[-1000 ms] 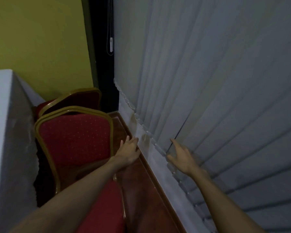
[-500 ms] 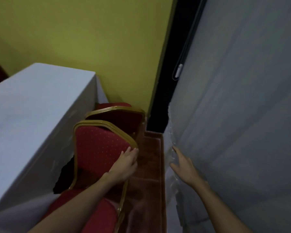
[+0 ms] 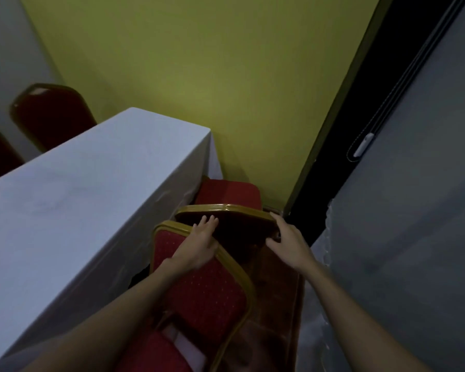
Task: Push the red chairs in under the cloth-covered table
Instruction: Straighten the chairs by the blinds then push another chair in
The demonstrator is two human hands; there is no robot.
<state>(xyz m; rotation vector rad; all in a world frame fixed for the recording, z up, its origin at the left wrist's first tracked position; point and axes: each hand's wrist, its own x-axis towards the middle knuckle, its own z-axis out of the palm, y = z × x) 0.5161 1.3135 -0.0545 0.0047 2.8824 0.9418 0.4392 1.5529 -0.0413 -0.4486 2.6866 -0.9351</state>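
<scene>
The table point(image 3: 91, 189) under its white cloth fills the left side. Two red chairs with gold frames stand along its right edge. The near chair point(image 3: 207, 291) shows its padded back, angled toward me. The far chair point(image 3: 234, 210) stands just beyond it by the yellow wall, its seat partly under the cloth. My left hand point(image 3: 199, 245) lies flat over the near chair's top rail, fingertips touching the far chair's back. My right hand point(image 3: 287, 242) wraps the right corner of the far chair's back, fingers on the rail and thumb on the rear face.
Grey vertical blinds point(image 3: 414, 237) with a cord pull point(image 3: 361, 145) close off the right side, leaving a narrow strip of brown floor point(image 3: 277, 296). A yellow wall point(image 3: 199, 89) stands straight ahead. Two more dark red chairs point(image 3: 51, 114) sit across the table at far left.
The view has swung left from the blinds to the table. My right hand left the blinds and took the far chair's corner. My left hand slid forward over the near chair's rail.
</scene>
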